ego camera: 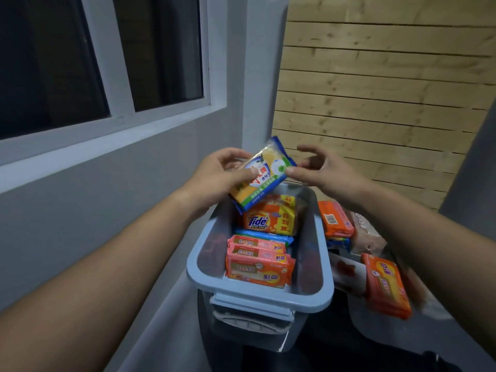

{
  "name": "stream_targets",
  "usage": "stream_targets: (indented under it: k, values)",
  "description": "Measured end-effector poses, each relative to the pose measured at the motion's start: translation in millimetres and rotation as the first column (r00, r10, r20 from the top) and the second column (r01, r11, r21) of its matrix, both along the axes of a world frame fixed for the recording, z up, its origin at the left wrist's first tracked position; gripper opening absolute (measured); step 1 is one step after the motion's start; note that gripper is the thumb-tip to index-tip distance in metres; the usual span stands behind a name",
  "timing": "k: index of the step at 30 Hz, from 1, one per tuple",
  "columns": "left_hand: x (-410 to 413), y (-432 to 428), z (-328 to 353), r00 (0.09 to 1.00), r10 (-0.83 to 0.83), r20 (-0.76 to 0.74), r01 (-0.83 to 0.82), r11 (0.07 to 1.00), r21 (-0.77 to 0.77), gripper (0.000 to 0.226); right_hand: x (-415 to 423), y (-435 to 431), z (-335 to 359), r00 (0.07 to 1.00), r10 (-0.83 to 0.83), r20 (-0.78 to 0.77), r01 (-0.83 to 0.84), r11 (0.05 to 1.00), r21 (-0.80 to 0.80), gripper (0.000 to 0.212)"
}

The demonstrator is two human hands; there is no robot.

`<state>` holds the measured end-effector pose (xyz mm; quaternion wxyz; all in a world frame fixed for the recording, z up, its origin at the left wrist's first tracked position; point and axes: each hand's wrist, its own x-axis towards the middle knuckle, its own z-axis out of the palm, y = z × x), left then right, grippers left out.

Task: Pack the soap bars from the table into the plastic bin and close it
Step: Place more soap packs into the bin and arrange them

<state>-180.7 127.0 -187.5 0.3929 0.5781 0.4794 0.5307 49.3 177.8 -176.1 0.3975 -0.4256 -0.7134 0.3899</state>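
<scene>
Left hand: I'm pinching the soap bar, thumb in front, fingers behind.
Right hand: thumb tip on the bar's edge, other fingers loosely curled; a true pinch, I can't tell.
Plastic bin: open, just below my fingers.
Tip: level the bar, then lower it flat onto the Tide bar.

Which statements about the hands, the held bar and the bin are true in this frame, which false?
1. The left hand grips the yellow soap bar above the plastic bin. True.
2. The bin holds nothing. False: several bars lie inside, a Tide bar among them.
3. The bin is closed. False: it stands open, no lid on it.
4. Orange soap bars lie outside the bin, to its right. True.
5. The right hand is far from the held bar. False: its thumb touches the bar's end.
</scene>
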Motion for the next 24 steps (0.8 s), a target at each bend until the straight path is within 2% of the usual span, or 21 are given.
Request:
stream_targets:
  k: [2,5,7,12,14,16,19,22,24]
  values:
    - [0,-2,5,0.984,-0.099,-0.15,0.098,0.995,-0.015,0.038,4,-10,7,0.996,0.073,0.055,-0.073,0.997,0.01,0.086]
    - [3,-2,8,0.914,-0.2,-0.352,0.193,0.98,-0.056,0.043,5,-19,7,0.948,0.107,0.3,-0.123,0.992,0.036,0.049]
    - [6,1,6,0.856,-0.217,-0.47,0.21,0.975,-0.068,0.044,3,-21,3,0.899,0.094,0.428,-0.134,0.989,0.066,0.036]
    - [7,10,-10,0.657,-0.187,-0.73,0.148,0.982,-0.118,0.043,-4,-15,-17,0.802,0.077,0.592,-0.147,0.987,0.071,0.041]
    - [10,13,-14,0.534,-0.127,-0.836,0.105,0.991,-0.083,0.042,-10,-11,-23,0.719,0.007,0.695,-0.137,0.982,0.132,0.05]
    - [13,14,-17,0.444,-0.076,-0.893,0.087,0.995,-0.041,0.039,-16,-9,-24,0.611,-0.083,0.787,-0.141,0.967,0.211,0.048]
    - [15,15,-19,0.404,-0.031,-0.914,0.116,0.993,0.017,0.037,-23,-11,-21,0.514,-0.157,0.844,-0.155,0.95,0.271,0.045]
    - [16,15,-21,0.386,-0.002,-0.923,0.127,0.991,0.051,0.033,-26,-13,-21,0.467,-0.187,0.864,-0.171,0.94,0.295,0.047]
    - [14,16,-24,0.475,-0.03,-0.879,0.131,0.991,0.037,0.03,-26,-12,-22,0.49,-0.199,0.849,-0.155,0.938,0.31,0.048]
